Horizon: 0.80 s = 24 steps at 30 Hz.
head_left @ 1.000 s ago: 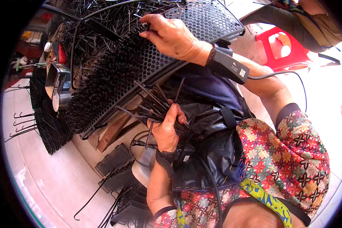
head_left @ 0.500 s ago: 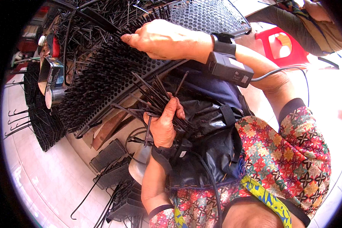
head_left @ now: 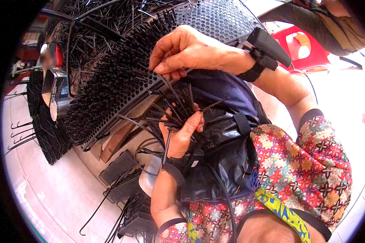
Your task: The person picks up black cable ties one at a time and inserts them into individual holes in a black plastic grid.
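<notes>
Compared with the frame half a second ago, the right hand (head_left: 190, 50) is now turned and brought nearer to the left hand (head_left: 180, 135), its fingertips lowered toward the bundle. The bundle of dark sticks (head_left: 182, 107) is clamped in the left hand between thumb and fingers, with its tips fanned out above the fist; one stick is angled out to the right of that hand, another is pointed down along the wrist. For clean separation, the grip is probably best kept firm low down and loose at the tips, so that a single stick can be slid free without its neighbours being dragged along.

Thumb and forefinger of the right hand are held close together; a flat strip is seen running from the bundle up to these fingers, but whether it is pinched cannot be told. Just left of the right hand, the perforated panel (head_left: 215, 20) is crowded with upright sticks (head_left: 121, 65), which could easily be knocked if the wrist were carried low. Beyond it, up and left of that hand, loose sticks (head_left: 95, 32) are heaped in a tangle.
</notes>
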Tool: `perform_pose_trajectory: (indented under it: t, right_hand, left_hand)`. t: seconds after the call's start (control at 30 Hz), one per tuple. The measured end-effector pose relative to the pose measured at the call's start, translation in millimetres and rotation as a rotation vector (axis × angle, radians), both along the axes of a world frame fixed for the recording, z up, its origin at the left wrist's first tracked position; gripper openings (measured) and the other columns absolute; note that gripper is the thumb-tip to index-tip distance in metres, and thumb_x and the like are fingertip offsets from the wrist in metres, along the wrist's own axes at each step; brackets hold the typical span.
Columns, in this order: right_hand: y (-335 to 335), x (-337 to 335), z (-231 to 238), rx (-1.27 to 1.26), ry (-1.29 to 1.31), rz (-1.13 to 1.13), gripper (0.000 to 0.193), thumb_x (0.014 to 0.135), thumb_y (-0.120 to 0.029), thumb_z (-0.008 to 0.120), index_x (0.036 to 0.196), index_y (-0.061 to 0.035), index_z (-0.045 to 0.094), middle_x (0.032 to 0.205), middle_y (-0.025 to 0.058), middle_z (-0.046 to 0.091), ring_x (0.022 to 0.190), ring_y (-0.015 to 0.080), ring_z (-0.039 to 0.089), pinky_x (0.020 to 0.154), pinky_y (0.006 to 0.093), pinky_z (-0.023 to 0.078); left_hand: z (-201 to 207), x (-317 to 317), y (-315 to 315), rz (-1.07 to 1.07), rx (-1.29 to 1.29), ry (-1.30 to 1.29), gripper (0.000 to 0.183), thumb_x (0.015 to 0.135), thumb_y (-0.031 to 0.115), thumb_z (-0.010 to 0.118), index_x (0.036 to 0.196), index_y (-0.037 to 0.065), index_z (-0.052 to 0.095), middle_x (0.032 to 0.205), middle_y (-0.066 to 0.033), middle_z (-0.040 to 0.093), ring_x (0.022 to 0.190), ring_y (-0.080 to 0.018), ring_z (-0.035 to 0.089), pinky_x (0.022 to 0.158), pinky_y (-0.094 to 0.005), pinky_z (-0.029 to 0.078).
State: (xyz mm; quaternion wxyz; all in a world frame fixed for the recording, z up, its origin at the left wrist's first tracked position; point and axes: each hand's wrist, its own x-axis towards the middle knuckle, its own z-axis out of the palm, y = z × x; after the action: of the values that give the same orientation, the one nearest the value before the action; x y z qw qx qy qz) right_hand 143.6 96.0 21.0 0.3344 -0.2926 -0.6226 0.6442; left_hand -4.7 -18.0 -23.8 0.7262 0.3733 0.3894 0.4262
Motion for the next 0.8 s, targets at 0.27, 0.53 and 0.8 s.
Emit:
perform_pose_trajectory:
  t: [0.27, 0.53, 0.8]
  right_hand:
    - [8, 10, -2, 0.287, 0.03, -0.516, 0.014, 0.068, -0.007, 0.057, 0.078, 0.0032, 0.058, 0.061, 0.0066, 0.058, 0.056, 0.0097, 0.055, 0.05, 0.0214, 0.044]
    - [32, -5, -6, 1.081, -0.089, -0.858, 0.011, 0.066, -0.005, 0.059, 0.075, -0.0017, 0.055, 0.062, 0.0123, 0.055, 0.057, 0.0248, 0.057, 0.051, 0.0296, 0.047]
    - [36, -6, -4, 1.473, -0.058, -0.691, 0.017, 0.064, -0.001, 0.058, 0.079, -0.001, 0.05, 0.066, 0.0106, 0.053, 0.06, 0.0277, 0.055, 0.054, 0.0343, 0.046]
  left_hand:
    - [-10, -4, 13, 0.066, -0.081, -0.065, 0.021, 0.079, 0.01, 0.055, 0.096, 0.0, 0.048, 0.068, -0.0082, 0.049, 0.052, -0.0149, 0.045, 0.045, -0.0271, 0.039]
    - [-9, -2, 12, 0.109, -0.113, -0.101, 0.017, 0.08, 0.009, 0.053, 0.095, 0.003, 0.048, 0.066, -0.0074, 0.048, 0.05, -0.0146, 0.044, 0.045, -0.0265, 0.039]
    - [-11, -3, 12, 0.142, -0.115, -0.145, 0.016, 0.08, 0.009, 0.054, 0.095, 0.004, 0.05, 0.065, -0.0072, 0.047, 0.049, -0.0146, 0.045, 0.044, -0.0258, 0.039]
